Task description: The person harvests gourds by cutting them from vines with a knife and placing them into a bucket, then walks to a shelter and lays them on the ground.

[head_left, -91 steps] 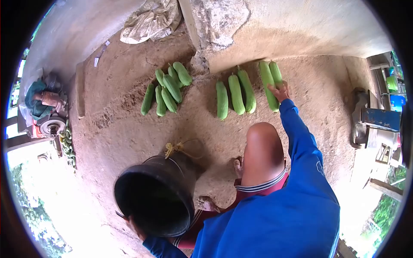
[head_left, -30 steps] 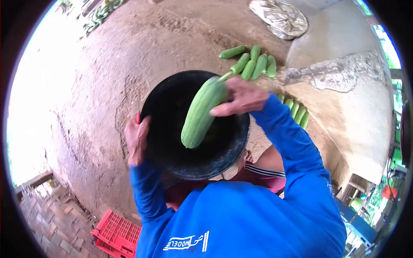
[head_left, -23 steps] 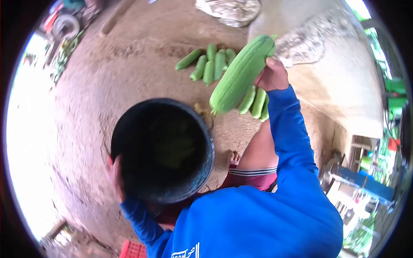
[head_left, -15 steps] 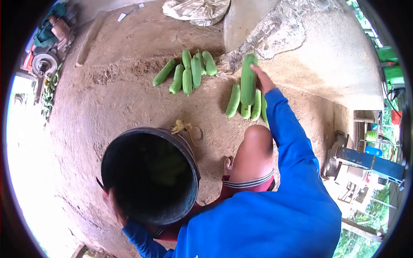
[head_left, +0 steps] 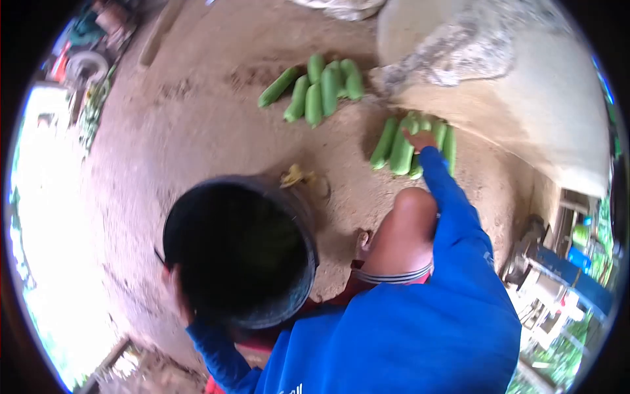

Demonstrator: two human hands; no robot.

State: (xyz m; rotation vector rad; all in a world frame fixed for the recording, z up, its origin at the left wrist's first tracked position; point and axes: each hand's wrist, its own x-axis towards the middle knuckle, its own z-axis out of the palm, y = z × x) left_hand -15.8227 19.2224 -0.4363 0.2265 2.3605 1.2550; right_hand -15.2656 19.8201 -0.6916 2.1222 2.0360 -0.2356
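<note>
A large dark bucket (head_left: 306,230) tilts against my legs, its mouth facing me and its inside in deep shadow. My left hand (head_left: 176,292) holds the bucket's left side by the rim, with a small red spot and a thin dark piece beside the fingers. At the wall's foot on the right, my right hand (head_left: 421,139) lies over a pile of long green gourds (head_left: 448,151), fingers stretched toward the left. They touch the upper part of a big gourd (head_left: 401,156); motion blurs them slightly. Farther left lies a second group of gourds (head_left: 314,104).
Yellowish tufts (head_left: 296,175) stick out at the bucket's far side. A pale wall (head_left: 551,111) rises at the right. A pale sack (head_left: 344,6) lies at the top, and a wooden beam (head_left: 161,33) rests at upper left. My bare knee (head_left: 413,210) is between bucket and pile.
My right hand has lowered the big gourd onto the right pile and now lies over it. The view has shifted, while my left hand stays at the bucket.
</note>
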